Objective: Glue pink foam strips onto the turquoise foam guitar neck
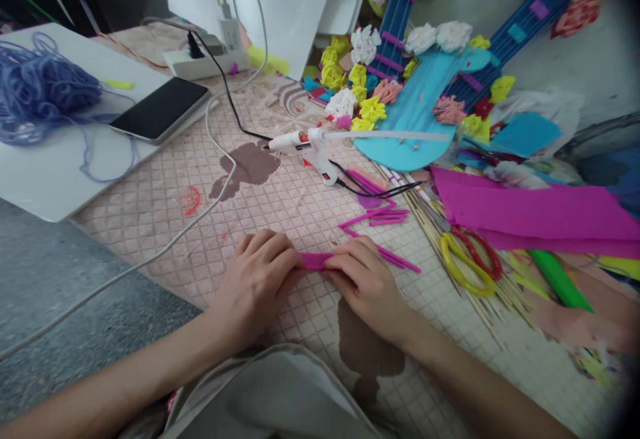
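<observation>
A short strip of magenta paper (315, 261) stretches between my two hands, low over the quilted tablecloth. My left hand (263, 272) is closed on its left end, fingers curled over it. At the other end, my right hand (367, 282) pinches the strip between thumb and fingers. Just beyond lie several thin rolled magenta paper sticks (387, 217), some bent at an angle. A white glue gun (313, 152) rests on its side past them, a long clear glue stick poking out of its back. How the strip is folded under my fingers is hidden.
Scissors (467, 265), wooden skewers (430, 232) and magenta sheets (540, 215) lie to the right. Behind are a blue paper guitar shape (410, 112) and crumpled paper flowers (370, 112). A phone (161, 109), purple yarn (45, 89) and a power strip (205, 62) sit left; a white cable (170, 244) crosses the table.
</observation>
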Demonstrator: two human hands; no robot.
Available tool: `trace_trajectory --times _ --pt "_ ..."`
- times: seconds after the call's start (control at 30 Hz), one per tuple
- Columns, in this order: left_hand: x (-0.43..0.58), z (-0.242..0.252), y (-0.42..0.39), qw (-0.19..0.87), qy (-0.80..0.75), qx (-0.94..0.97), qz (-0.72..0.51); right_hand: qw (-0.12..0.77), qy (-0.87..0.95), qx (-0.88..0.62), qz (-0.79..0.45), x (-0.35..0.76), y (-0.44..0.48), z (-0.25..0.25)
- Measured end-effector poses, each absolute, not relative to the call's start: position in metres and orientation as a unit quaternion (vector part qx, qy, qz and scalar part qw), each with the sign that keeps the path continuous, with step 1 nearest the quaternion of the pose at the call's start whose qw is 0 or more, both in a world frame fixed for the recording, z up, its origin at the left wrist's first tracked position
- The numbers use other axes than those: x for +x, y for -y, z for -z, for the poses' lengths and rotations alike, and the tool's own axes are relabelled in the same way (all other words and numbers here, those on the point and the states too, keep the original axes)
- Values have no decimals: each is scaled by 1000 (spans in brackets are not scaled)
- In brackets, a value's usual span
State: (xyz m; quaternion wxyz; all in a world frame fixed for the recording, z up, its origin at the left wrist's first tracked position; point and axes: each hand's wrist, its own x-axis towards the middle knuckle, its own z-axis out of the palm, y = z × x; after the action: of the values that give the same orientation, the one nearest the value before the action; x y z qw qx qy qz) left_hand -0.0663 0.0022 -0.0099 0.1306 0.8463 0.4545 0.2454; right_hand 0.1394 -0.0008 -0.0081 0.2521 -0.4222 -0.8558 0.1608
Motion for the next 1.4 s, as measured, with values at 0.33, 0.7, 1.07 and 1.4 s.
trace_trajectory --times 0.33,0.7,1.07,1.4 --pt "-72 9 -1 137 -465 845 -225 246 847 -447 -151 140 3 7" --pt "-82 6 1 154 -478 834 -227 266 838 -447 -163 143 1 9" --pt "-82 4 -3 186 -486 823 -227 235 794 -508 -237 134 -4 -4" --pt "-80 -1 -9 202 -499 815 -215 248 755 -544 -270 132 -8 -4"
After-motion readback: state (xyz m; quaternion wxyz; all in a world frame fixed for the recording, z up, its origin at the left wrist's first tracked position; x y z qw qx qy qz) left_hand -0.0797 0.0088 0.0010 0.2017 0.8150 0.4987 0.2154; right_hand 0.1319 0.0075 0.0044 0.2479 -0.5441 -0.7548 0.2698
